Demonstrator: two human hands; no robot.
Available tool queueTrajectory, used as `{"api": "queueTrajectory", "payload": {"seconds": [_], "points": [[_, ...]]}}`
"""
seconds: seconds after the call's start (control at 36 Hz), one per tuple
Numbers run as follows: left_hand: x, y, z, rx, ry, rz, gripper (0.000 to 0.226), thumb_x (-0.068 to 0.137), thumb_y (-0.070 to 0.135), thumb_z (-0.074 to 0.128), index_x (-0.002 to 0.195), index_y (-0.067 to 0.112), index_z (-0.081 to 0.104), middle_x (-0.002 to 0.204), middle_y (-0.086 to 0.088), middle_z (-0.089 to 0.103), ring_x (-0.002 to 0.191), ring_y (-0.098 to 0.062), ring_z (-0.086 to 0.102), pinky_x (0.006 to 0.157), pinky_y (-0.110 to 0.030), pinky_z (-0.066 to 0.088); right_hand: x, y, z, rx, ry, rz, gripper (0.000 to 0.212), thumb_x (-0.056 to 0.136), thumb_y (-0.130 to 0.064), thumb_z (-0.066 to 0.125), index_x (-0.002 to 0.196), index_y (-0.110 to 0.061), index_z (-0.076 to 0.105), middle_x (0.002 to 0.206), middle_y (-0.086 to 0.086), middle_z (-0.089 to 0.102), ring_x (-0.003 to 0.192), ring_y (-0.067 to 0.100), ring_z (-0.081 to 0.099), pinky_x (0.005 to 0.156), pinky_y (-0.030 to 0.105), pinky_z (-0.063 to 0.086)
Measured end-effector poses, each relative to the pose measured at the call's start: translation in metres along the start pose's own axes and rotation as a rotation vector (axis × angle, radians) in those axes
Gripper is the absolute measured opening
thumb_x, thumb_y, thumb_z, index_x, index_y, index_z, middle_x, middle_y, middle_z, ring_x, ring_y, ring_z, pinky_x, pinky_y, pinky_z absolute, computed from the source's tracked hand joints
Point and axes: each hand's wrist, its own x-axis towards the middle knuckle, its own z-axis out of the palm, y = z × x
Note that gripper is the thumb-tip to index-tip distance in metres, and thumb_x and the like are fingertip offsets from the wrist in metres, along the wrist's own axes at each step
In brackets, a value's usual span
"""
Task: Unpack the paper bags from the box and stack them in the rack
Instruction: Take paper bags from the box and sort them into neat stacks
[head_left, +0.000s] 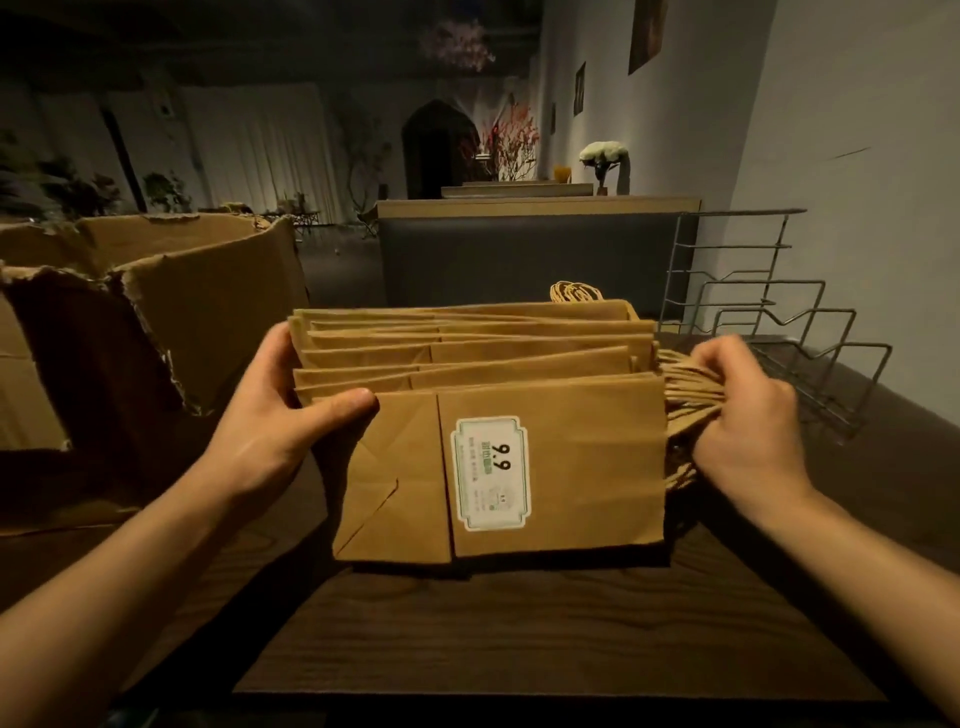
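Both hands (280, 410) (748, 415) around paper bags (519, 415), handles (685, 384) rightward.

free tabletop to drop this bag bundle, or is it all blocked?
Bare wood on the table in front of the bag stack, between both forearms. Crowded: torn cardboard box fills the left side, wire rack the far right. Left hand and right hand flank the stack.

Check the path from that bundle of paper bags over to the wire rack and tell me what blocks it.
Nothing visible blocks it. The bundle of folded brown paper bags is held between the left hand and the right hand, which grips the twisted handles. The grey wire rack sits just right of it on the dark wooden table, its slots apparently empty.
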Motion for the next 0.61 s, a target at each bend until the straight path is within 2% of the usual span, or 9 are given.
{"api": "queueTrajectory", "payload": {"seconds": [0.08,0.14,0.19,0.31,0.39,0.44,0.53,0.61], "points": [[-0.007,-0.002,-0.003,0.190,-0.132,0.070,0.079,0.059,0.038,0.094,0.124,0.051,0.051,0.118,0.018,0.065,0.114,-0.010,0.065,0.090,-0.026,0.058,-0.018,0.012,-0.005,-0.055,-0.132,0.044,0.030,0.086,0.007,0.066,0.088,-0.021,0.056,0.074,-0.009,0.061,0.066,0.002,0.058,0.051,0.023,0.043],[-0.014,-0.004,-0.005,0.261,-0.246,0.061,0.086,0.056,0.045,0.089,0.127,0.063,0.044,0.119,0.021,0.064,0.116,-0.004,0.063,0.093,-0.017,0.054,-0.033,0.020,-0.009,-0.062,-0.232,0.092,0.038,0.083,0.007,0.070,0.085,-0.029,0.057,0.074,-0.010,0.064,0.068,0.004,0.062,0.054,0.026,0.046],[-0.017,0.000,-0.006,0.337,-0.340,0.041,0.087,0.053,0.055,0.085,0.127,0.068,0.042,0.122,0.024,0.062,0.118,0.002,0.059,0.093,-0.012,0.051,-0.041,0.023,-0.012,-0.037,-0.256,0.107,0.043,0.080,0.008,0.071,0.084,-0.033,0.058,0.074,-0.010,0.065,0.076,0.001,0.063,0.056,0.028,0.048],[-0.007,0.017,-0.011,0.720,-0.599,0.094,0.075,0.063,0.070,0.076,0.131,0.053,0.051,0.127,0.029,0.056,0.122,0.006,0.053,0.101,-0.018,0.047,-0.041,0.020,-0.012,-0.009,-0.224,0.128,0.041,0.081,0.008,0.072,0.087,-0.031,0.059,0.076,-0.010,0.066,0.081,-0.002,0.062,0.057,0.029,0.049],[0.003,0.030,-0.010,0.923,-0.705,0.073,0.088,0.061,0.078,0.072,0.139,0.056,0.038,0.134,0.037,0.043,0.128,0.012,0.043,0.107,-0.018,0.043,-0.038,0.017,-0.007,0.056,-0.249,0.194,0.043,0.081,0.010,0.070,0.092,-0.031,0.062,0.084,-0.015,0.069,0.084,-0.002,0.063,0.064,0.032,0.053],[0.001,0.035,-0.003,0.873,-0.675,0.051,0.090,0.060,0.070,0.074,0.140,0.064,0.033,0.138,0.040,0.038,0.130,0.014,0.039,0.107,-0.016,0.039,-0.037,0.015,-0.005,0.086,-0.263,0.213,0.043,0.081,0.011,0.070,0.095,-0.030,0.064,0.090,-0.023,0.068,0.086,-0.002,0.064,0.065,0.028,0.052],[-0.010,0.032,0.008,0.508,-0.463,0.053,0.084,0.065,0.054,0.083,0.137,0.062,0.040,0.144,0.032,0.045,0.133,0.008,0.045,0.110,-0.028,0.040,-0.036,0.018,-0.003,0.112,-0.245,0.258,0.049,0.079,0.016,0.066,0.094,-0.031,0.065,0.089,-0.023,0.069,0.085,-0.004,0.064,0.064,0.025,0.047],[-0.030,0.011,0.013,0.183,-0.204,0.000,0.106,0.051,0.059,0.090,0.142,0.059,0.035,0.142,0.025,0.053,0.129,-0.005,0.056,0.105,-0.037,0.047,-0.036,0.020,-0.002,0.189,-0.217,0.334,0.051,0.079,0.020,0.062,0.093,-0.029,0.068,0.089,-0.019,0.070,0.084,-0.003,0.063,0.067,0.029,0.046]]}}
